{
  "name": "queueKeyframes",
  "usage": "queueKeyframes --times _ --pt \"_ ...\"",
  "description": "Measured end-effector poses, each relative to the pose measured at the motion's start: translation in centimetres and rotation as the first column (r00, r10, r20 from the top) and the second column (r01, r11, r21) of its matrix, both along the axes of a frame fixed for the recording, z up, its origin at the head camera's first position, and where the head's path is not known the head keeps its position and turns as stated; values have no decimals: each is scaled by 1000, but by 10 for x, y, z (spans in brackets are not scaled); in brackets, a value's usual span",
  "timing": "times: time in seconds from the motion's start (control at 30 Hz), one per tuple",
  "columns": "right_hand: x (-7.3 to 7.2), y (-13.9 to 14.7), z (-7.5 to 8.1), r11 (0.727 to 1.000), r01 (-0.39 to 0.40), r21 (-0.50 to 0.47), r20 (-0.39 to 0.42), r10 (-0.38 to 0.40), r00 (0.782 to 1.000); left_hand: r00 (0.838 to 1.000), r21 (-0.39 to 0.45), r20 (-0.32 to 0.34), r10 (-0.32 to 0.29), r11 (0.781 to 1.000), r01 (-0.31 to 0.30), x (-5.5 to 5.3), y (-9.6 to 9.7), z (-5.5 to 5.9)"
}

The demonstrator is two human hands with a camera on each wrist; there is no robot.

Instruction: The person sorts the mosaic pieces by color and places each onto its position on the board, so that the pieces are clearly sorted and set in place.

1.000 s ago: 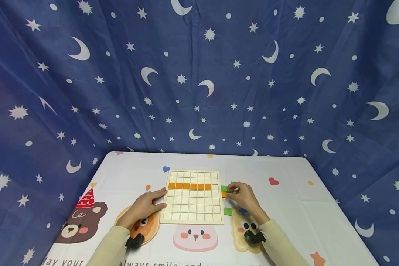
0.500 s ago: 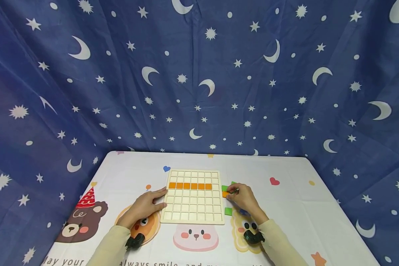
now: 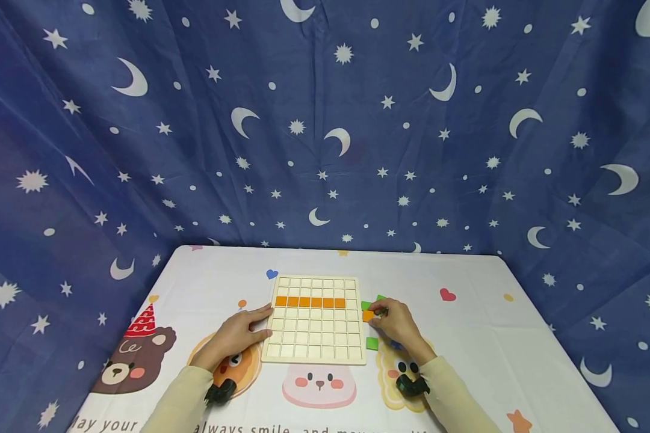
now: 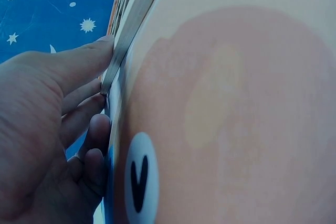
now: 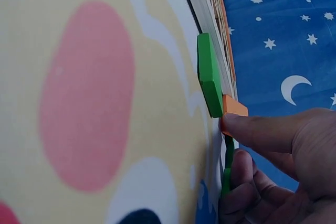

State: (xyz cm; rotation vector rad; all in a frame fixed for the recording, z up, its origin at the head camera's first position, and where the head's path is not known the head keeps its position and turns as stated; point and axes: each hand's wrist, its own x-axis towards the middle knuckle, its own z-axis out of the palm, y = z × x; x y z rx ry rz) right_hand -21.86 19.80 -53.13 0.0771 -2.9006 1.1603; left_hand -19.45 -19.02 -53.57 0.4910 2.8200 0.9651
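While a starry blue curtain rose behind and at the sides, the white table spread in front, printed with cartoon animals. On it lay the board, flat, left of the right hand, its grid of square cells squared up to the person. Its sides looked nearly equal, so a long axis was hard to tell; the near edge ran left to right.

The left hand had thumb and forefinger spread well apart, both tips touching the board's left edge. The right hand was nearly closed, thumb and forefinger pinching an orange tile just beside the board's right edge, the other fingers curled beneath. Whether that tile was raised off the table could not be told.

The orange row, six tiles long, sat in the third line of cells from the far edge, starting at the left; its long axis ran left to right. Three green tiles lay right of the board, one toward its near corner, two close by the right fingertips.
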Motion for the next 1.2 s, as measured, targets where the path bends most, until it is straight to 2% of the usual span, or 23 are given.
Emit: queueKeyframes --times 0.27,0.57,0.83,1.2 --pt "1 0 -1 1000 7 -7 -24 -7 1000 1000 -3 5 4 1000 -4 1 0 1" --pt "2 2 -1 999 4 -36 -10 -5 1000 1000 4 1 -1 1000 1 1 1 2" --pt "4 2 11 996 -6 -94 -16 4 1000 1000 8 5 4 1000 -4 1 1 2" --pt "-3 -8 24 996 -1 -86 -65 -5 998 1000 0 -1 5 1000 -5 0 0 0"
